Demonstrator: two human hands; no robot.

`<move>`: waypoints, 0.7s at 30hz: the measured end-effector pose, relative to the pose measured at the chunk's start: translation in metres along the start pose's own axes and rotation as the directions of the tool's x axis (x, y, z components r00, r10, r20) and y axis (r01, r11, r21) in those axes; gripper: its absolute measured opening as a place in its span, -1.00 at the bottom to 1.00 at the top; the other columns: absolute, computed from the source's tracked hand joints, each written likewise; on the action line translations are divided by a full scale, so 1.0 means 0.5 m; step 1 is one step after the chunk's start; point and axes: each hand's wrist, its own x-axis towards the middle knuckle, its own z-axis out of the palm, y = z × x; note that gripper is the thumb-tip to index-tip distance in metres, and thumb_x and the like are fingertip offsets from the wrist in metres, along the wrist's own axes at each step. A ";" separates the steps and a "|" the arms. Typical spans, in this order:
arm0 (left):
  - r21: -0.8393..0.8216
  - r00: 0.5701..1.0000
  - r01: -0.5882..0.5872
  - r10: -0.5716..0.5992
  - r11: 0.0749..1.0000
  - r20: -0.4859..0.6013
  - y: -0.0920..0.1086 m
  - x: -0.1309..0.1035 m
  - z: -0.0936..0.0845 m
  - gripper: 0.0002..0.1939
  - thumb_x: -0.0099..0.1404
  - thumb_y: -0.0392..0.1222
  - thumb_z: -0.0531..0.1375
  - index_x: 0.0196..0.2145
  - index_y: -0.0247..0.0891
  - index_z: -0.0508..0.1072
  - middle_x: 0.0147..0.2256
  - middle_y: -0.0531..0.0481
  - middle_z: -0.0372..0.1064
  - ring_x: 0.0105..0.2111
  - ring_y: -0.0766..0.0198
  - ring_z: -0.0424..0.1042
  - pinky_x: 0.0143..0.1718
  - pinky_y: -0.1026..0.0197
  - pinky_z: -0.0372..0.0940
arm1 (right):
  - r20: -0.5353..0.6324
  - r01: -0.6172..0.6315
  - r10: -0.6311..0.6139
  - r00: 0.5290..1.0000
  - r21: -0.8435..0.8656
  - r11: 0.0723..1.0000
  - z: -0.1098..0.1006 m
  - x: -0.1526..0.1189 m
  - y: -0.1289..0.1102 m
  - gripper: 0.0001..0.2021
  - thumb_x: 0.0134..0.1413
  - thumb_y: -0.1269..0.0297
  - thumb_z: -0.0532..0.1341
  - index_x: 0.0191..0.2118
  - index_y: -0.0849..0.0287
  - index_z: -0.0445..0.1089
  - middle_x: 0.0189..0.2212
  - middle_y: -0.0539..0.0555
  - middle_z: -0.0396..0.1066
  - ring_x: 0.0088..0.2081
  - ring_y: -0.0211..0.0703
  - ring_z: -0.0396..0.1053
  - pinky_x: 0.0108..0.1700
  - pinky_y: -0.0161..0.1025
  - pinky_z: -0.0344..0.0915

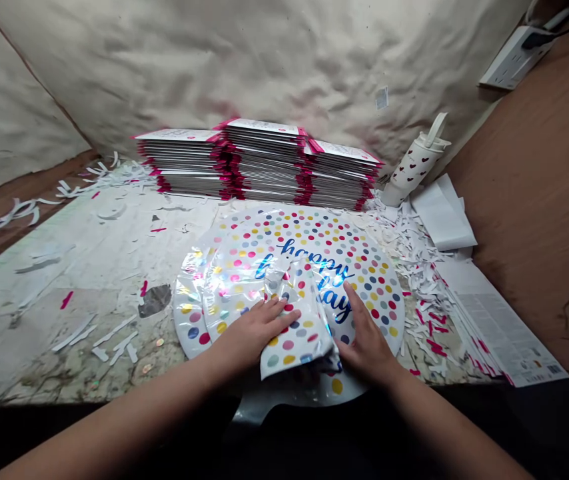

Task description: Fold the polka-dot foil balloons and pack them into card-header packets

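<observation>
Flat round foil balloons [374, 267], white with coloured dots and blue "happy" lettering, lie overlapping at the table's front. On top of them is a folded dotted foil balloon [289, 350]. My left hand [264, 323] rests on the folded one with its fingers spread and flat. At the folded piece's right side is my right hand [367, 337], thumb and fingers apart, holding nothing. The underside of the folded piece is hidden. A clear tail of foil [252, 410] hangs over the front edge.
Three stacks of pink-edged packets [264, 160] stand at the back. A white tumbler with hearts [414, 167], paper shreds [422, 287] and printed sheets [504, 320] are on the right. More paper strips [119, 340] lie at the left. A power socket [514, 59] is at the upper right.
</observation>
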 end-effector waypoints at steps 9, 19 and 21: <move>0.035 0.969 -0.231 0.233 0.972 -0.084 -0.012 -0.027 0.039 -0.50 0.23 -0.33 0.01 0.14 -0.25 0.19 0.15 -0.23 0.10 0.16 0.03 0.08 0.10 -0.06 0.09 | 0.312 0.418 -0.456 0.833 0.184 0.889 -0.012 0.036 0.013 -0.69 0.13 0.40 0.08 -0.01 0.10 0.33 -0.04 0.05 0.40 0.04 -0.12 0.29 0.10 -0.06 0.13; -0.592 0.811 0.574 -0.495 0.566 0.312 -0.029 0.069 -0.070 -0.75 0.16 -0.04 0.07 -0.54 -0.25 0.34 -0.55 0.02 0.42 -0.58 0.28 0.40 -0.65 0.35 0.19 | 0.490 -0.643 0.508 0.709 0.151 0.751 0.000 0.160 0.024 -0.77 0.12 0.17 0.04 -0.34 0.19 0.35 -0.67 -0.04 0.34 -0.66 -0.24 0.30 -0.61 -0.34 0.20; -0.610 0.779 0.620 -0.479 0.494 0.404 -0.039 0.094 -0.075 -0.80 0.15 -0.11 0.05 -0.52 -0.27 0.32 -0.53 -0.02 0.45 -0.62 0.28 0.40 -0.70 0.36 0.15 | 0.377 -0.653 0.576 0.725 0.111 0.749 0.003 0.178 0.023 -0.78 0.12 0.14 0.05 -0.22 0.17 0.28 -0.57 0.00 0.37 -0.58 -0.21 0.33 -0.56 -0.33 0.20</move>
